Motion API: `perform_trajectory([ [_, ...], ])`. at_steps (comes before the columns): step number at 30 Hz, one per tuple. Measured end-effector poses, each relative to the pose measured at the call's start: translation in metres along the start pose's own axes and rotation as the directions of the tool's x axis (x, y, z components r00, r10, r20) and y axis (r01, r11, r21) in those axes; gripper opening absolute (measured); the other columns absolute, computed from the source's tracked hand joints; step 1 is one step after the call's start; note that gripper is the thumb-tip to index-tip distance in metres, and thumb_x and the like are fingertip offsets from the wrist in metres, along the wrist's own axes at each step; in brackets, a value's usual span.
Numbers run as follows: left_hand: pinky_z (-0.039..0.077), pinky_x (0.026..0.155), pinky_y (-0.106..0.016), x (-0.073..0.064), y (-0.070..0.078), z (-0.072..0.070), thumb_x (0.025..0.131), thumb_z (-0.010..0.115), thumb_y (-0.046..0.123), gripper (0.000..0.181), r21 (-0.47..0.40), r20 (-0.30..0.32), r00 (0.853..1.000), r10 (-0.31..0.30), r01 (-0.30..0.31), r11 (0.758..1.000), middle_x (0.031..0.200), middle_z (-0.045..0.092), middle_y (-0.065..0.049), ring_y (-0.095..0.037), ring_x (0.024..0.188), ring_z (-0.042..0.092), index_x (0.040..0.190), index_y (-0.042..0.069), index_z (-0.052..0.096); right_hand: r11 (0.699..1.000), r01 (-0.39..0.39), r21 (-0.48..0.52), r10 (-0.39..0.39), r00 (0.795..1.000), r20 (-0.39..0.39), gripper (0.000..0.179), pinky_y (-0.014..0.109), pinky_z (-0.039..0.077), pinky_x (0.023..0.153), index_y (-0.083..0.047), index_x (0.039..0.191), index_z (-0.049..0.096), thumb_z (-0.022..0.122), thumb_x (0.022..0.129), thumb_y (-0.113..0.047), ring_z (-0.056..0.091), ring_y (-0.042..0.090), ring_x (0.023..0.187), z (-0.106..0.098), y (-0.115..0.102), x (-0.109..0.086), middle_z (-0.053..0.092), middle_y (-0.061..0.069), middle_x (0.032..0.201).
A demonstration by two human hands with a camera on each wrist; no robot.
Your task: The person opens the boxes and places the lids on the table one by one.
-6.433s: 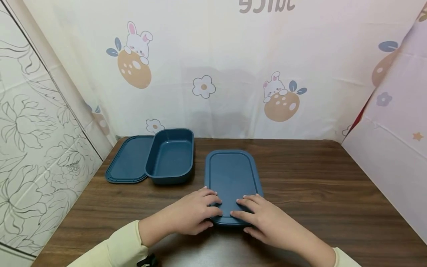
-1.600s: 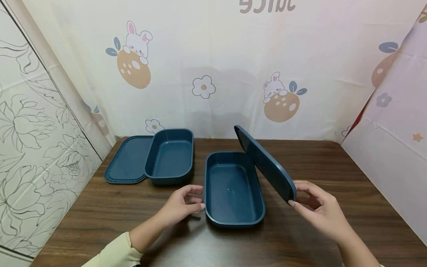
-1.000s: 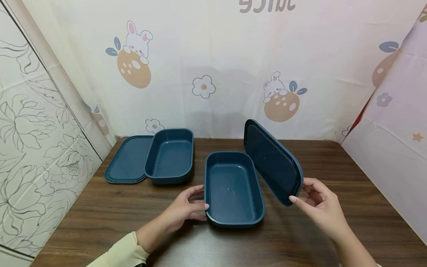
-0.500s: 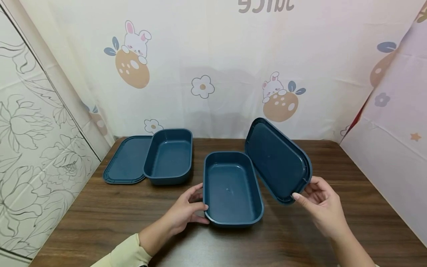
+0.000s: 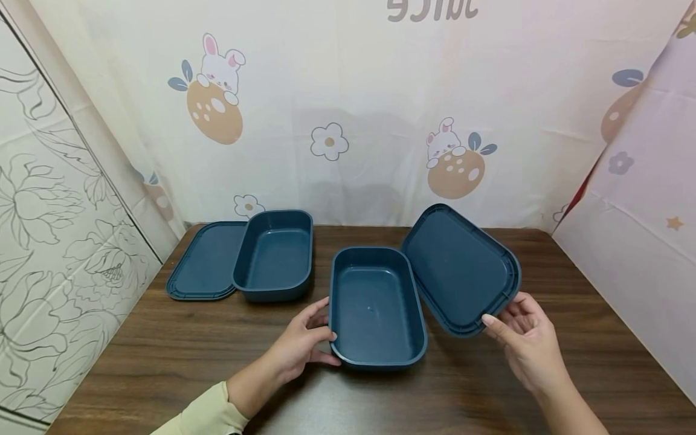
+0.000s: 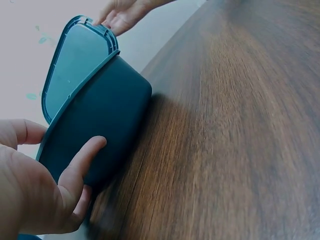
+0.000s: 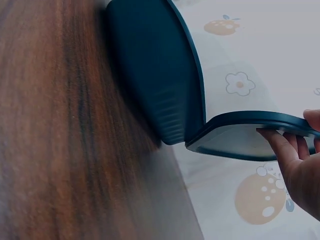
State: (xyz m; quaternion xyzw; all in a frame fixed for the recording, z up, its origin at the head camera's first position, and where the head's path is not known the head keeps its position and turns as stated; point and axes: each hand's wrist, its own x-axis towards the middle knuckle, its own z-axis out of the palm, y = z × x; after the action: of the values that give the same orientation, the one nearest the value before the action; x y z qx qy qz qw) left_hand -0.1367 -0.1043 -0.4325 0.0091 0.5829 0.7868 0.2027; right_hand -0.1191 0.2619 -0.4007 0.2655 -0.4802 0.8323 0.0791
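A dark blue plastic food container (image 5: 375,320) stands on the table, its inside bare. My left hand (image 5: 296,347) holds it by its left wall near the front corner, the thumb at the rim; in the left wrist view a finger lies along the outer wall (image 6: 120,95). My right hand (image 5: 524,338) pinches the near right corner of a matching lid (image 5: 462,272), thumb on the upturned underside and fingers beneath. The lid is tilted above the table, its left edge close against the container's right rim. The right wrist view shows the fingers (image 7: 282,145) spread under the lid.
At the back left stands a second blue container (image 5: 274,257), with its lid (image 5: 209,260) flat beside it, partly hidden behind it. A printed curtain (image 5: 370,96) hangs along the back edge of the wooden table (image 5: 261,417).
The lid came off the front container and swung right; since then it has turned underside up and sunk lower. My left hand came to the container's left rim and stays there.
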Motion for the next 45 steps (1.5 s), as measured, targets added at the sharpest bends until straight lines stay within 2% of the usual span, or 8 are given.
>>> perform_trajectory([
  [6,0.058,0.065,-0.051,0.001,0.000,0.001,0.079,0.057,-0.008,0.080,0.003,-0.003,1.000,0.010,-0.010,1.000,0.136,0.037,-0.032,-0.034,0.100,0.059,0.153,0.007,0.028,0.999,-0.032,-0.008,0.032,0.999,-0.019,0.046,0.035,0.056,0.083,0.007,0.125,0.047,0.036,0.087,0.031,0.062,0.022,0.103,-0.003,0.000,-0.002,0.058,0.016,0.117],
  [16,0.058,0.064,-0.048,0.004,0.004,0.002,0.078,0.056,-0.009,0.080,0.007,0.002,1.000,0.017,-0.017,1.000,0.132,0.039,-0.032,-0.033,0.096,0.061,0.152,0.007,0.030,0.993,-0.037,0.113,0.047,0.995,-0.086,0.046,0.039,0.053,0.085,0.008,0.128,0.047,0.031,0.090,0.029,0.065,0.025,0.103,-0.011,0.002,-0.003,0.059,0.017,0.114],
  [21,0.058,0.063,-0.049,0.007,0.007,0.002,0.079,0.055,-0.010,0.079,0.007,0.003,1.000,0.024,-0.024,1.000,0.132,0.039,-0.032,-0.033,0.095,0.061,0.152,0.006,0.030,0.988,-0.032,0.152,0.053,0.989,-0.137,0.045,0.039,0.055,0.084,0.009,0.128,0.048,0.032,0.091,0.028,0.065,0.027,0.102,-0.015,0.003,-0.004,0.059,0.018,0.114],
  [27,0.058,0.065,-0.050,0.013,0.012,0.004,0.080,0.054,-0.010,0.078,0.003,0.015,0.999,0.035,-0.035,0.999,0.134,0.038,-0.032,-0.033,0.094,0.061,0.152,0.009,0.032,0.976,-0.017,0.219,0.067,0.973,-0.221,0.043,0.040,0.056,0.082,0.010,0.124,0.051,0.032,0.090,0.028,0.066,0.030,0.098,-0.021,0.001,-0.004,0.061,0.020,0.110],
  [37,0.058,0.066,-0.050,0.027,0.016,0.011,0.081,0.055,-0.009,0.077,-0.016,0.014,0.999,0.034,-0.034,0.999,0.138,0.038,-0.030,-0.036,0.094,0.063,0.152,0.012,0.032,0.963,0.007,0.270,0.074,0.954,-0.289,0.043,0.041,0.056,0.082,0.010,0.122,0.053,0.034,0.089,0.029,0.066,0.030,0.098,-0.033,-0.003,-0.003,0.063,0.021,0.110],
  [45,0.057,0.067,-0.052,0.039,0.017,0.019,0.081,0.054,-0.010,0.078,-0.041,0.013,0.999,0.034,-0.033,0.999,0.139,0.039,-0.029,-0.036,0.096,0.062,0.152,0.013,0.032,0.949,0.029,0.314,0.104,0.912,-0.397,0.043,0.043,0.056,0.080,0.008,0.118,0.056,0.037,0.087,0.031,0.067,0.031,0.096,-0.046,-0.009,-0.003,0.062,0.019,0.107],
])
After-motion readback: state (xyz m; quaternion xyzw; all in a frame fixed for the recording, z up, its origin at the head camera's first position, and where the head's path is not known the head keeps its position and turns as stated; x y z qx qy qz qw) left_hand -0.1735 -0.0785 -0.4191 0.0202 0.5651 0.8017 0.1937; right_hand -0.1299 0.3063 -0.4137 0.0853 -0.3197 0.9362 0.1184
